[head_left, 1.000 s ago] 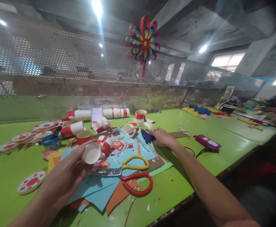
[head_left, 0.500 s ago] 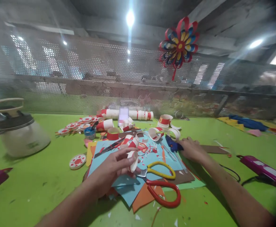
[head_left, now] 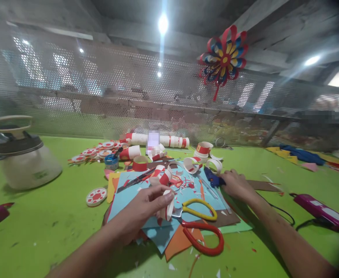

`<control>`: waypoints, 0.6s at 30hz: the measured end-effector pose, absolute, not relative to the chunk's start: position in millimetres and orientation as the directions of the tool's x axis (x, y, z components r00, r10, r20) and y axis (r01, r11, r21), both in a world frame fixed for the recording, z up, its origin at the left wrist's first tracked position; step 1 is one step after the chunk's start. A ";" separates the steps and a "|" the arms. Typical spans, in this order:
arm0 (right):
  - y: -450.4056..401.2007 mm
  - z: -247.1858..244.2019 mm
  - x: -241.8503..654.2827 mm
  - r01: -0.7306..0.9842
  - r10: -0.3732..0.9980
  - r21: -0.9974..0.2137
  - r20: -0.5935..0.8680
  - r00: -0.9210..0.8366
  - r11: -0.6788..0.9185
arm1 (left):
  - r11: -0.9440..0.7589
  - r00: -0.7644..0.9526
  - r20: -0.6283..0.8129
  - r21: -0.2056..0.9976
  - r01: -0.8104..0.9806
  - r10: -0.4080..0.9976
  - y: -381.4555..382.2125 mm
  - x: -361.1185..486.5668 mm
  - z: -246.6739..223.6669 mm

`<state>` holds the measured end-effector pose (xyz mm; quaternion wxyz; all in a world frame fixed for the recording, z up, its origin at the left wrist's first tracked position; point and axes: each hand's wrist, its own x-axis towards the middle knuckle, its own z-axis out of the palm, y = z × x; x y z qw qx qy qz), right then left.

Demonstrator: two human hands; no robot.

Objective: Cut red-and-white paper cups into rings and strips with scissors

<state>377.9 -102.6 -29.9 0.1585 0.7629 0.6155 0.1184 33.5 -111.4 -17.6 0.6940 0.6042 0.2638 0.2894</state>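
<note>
Now your left hand (head_left: 144,204) has turned the white cup piece (head_left: 168,204): its open mouth faced the camera a second ago, and it now shows nearly edge-on, just below the middle of the frame. Your left fingers pinch it, thumb across the near face. Your right hand (head_left: 237,183) stays at the rear end of the blue tool (head_left: 214,179), right of centre; whether its fingers close on it, you can't tell. The turn, I'd judge, brings the piece's edge toward your right side, so you are still positioning it. Your view has also swung left, bringing in the jug (head_left: 30,166).

As for containers, the jug's dark lid is on; you can't make out its contents. Left of centre, a small blue jar (head_left: 110,163) has a dark handle leaning at its rim. Above it to the right, nested paper cups (head_left: 130,153) lie on their side; an open cup (head_left: 190,165) lies tipped near the blue tool.
</note>
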 end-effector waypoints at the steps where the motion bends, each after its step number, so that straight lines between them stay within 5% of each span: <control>1: -103.1 -29.4 377.3 0.902 0.977 0.388 -0.012 0.212 -0.191 | 0.099 0.690 -0.011 0.991 -0.089 0.724 -111.3 33.9 -18.1; 18: -109.3 -24.3 375.3 0.902 0.970 0.355 0.084 0.229 -0.244 | 0.038 0.684 -0.022 0.999 -0.009 0.729 -111.1 34.5 -19.0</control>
